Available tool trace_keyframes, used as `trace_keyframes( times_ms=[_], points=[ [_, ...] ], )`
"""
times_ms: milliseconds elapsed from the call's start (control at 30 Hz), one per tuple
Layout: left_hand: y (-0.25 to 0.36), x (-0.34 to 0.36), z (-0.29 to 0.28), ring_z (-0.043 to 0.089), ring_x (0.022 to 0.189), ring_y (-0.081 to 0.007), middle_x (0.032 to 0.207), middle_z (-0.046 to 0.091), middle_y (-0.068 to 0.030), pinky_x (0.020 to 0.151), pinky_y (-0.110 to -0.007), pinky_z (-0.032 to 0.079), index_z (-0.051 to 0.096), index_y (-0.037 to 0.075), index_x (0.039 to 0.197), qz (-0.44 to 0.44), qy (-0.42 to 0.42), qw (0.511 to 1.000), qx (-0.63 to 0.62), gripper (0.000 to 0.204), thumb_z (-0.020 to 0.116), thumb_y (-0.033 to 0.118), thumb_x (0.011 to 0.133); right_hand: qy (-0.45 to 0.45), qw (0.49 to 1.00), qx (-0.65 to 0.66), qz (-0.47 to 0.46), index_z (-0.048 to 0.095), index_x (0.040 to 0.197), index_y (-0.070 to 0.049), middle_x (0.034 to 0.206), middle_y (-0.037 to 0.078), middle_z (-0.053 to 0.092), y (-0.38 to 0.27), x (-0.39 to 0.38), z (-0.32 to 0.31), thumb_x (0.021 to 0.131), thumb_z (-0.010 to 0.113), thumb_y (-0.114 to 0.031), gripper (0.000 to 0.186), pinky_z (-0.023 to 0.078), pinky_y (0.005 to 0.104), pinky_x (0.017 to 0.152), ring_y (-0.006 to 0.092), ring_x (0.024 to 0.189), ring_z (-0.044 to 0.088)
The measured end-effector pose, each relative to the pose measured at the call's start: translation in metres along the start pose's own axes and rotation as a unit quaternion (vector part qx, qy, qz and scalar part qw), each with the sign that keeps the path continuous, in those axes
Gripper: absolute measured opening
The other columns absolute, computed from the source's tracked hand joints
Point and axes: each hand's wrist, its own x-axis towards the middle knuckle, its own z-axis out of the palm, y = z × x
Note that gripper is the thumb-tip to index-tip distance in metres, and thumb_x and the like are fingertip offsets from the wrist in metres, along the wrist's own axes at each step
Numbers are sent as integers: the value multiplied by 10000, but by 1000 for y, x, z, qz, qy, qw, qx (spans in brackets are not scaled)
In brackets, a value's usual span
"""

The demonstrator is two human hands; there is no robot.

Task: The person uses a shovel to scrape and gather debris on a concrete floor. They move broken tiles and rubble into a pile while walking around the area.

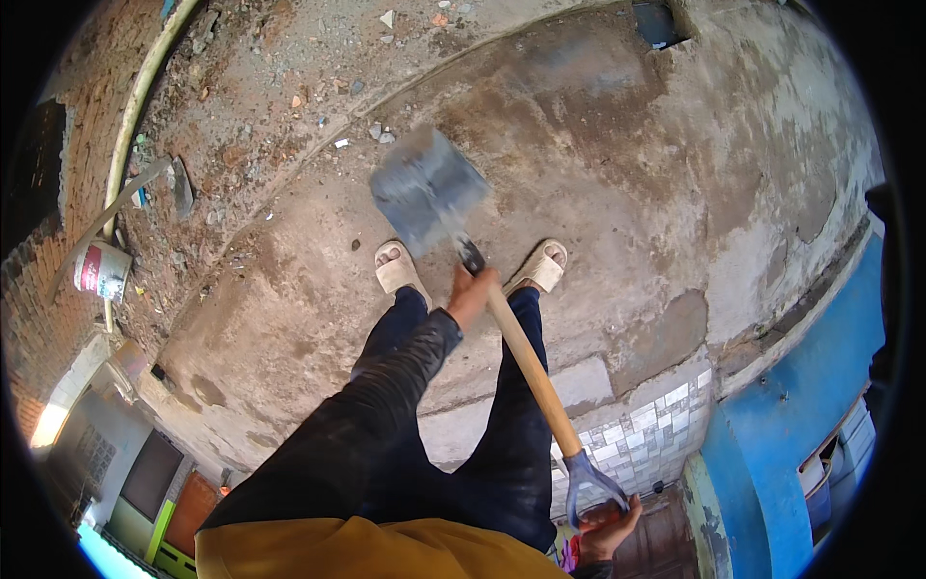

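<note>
A shovel [529, 362] with a wooden shaft and a wide grey metal blade [429, 188] slants across in front of me. Its blade hangs above the ground ahead of my feet, smeared by motion. My left hand [471, 297] is wrapped round the lower shaft, near the dark socket. At the other end, by my right hip, my right hand [610, 533] grips the grey D-shaped handle [584, 475]; some of its fingers are hidden behind the grip. The blade looks bare, though the blur leaves this uncertain.
I stand on rough, stained concrete [617, 212] in pale sandals [395, 270]. Rubble and stones [241, 96] lie at the far left. A white bucket [102, 270] and a long pipe [135, 106] are along the brick wall. A square hole [659, 24] opens far right; a blue wall [772, 415] stands right.
</note>
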Motion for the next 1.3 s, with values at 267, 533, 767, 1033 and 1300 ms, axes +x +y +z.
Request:
trace_keyframes(
  times_ms=[267,533,767,1033,1300],
  points=[
    [-247,-42,92,711,806,-279,946,639,-140,555,-454,621,380,9,1172,-323,-187,916,145,627,755,394,849,311,950,26,10,348,613,-219,474,-51,286,60,16,-78,885,577,-576,504,192,283,364,102,372,257],
    [-175,36,33,619,909,-273,980,598,-145,786,-386,497,403,-24,1144,-18,-62,984,164,498,633,354,914,259,966,-2,14,297,605,-203,513,-25,300,63,37,17,887,567,-564,531,278,280,392,111,387,291],
    [-31,157,-70,496,729,-162,803,479,-47,699,-363,445,395,20,1063,27,37,990,133,253,533,217,984,94,994,-47,-35,350,579,-212,446,-56,279,78,-6,173,885,570,-620,555,253,294,355,106,358,277],
    [39,172,-109,605,704,-204,870,533,-103,584,-377,526,329,40,1129,-47,4,998,-40,424,661,156,892,55,998,11,40,346,578,-204,458,-51,283,103,-61,212,890,528,-626,556,282,293,403,109,384,280],
    [33,180,-138,638,639,-216,860,548,-112,529,-379,553,348,28,1119,-12,36,994,102,417,666,172,891,48,993,88,65,307,548,-226,428,-76,235,173,-23,217,912,493,-626,572,186,280,367,96,354,210]
  ],
)
